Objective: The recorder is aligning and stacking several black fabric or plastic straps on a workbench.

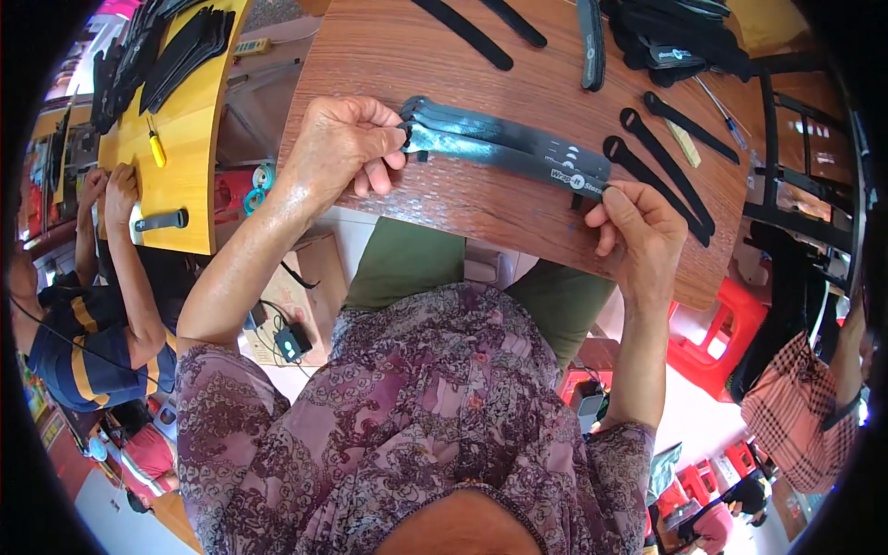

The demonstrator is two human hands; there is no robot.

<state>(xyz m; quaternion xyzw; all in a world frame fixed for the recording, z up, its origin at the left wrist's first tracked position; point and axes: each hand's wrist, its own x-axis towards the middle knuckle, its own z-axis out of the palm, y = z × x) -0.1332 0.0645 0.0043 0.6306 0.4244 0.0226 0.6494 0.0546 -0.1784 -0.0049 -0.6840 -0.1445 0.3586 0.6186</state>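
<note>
"Where are the straps from where you stand?"

"Right between the hands. A bundle of dark straps point(504, 146) stretches from the left hand point(350, 148) to the right hand point(646, 227), above the near edge of a brown table point(370, 69), white print toward the right end."

"How many in it?"

"Several. They overlap too closely for me to count."

"And the hands, open or not?"

"Both closed on it. The left thumb and forefinger pinch the left end, the other fingers curling loosely underneath. The right thumb and fingers pinch the lower corner of the right end, palm turned in."

"What lies around them on the wood?"

"Just beside the right hand, two loose straps point(672, 175) side by side, each with a loop at one end. Past those, one pale yellow strip point(684, 144), one more looped strap point(694, 129) and one screwdriver point(731, 123). Toward the far edge, two plain black straps point(465, 33) on the left, a grey strap piece point(592, 44), then one dark heap point(666, 42) I can't count."

"Anything farther off?"

"A red stool point(717, 338) stands past the table on the right. Over on the left there's a yellow table point(199, 199) with a co-worker's two hands point(120, 192) at its edge. One short dark strap point(161, 220) lies near them, then one yellow-handled screwdriver point(155, 146), and two black piles point(190, 55) at the back."
</note>
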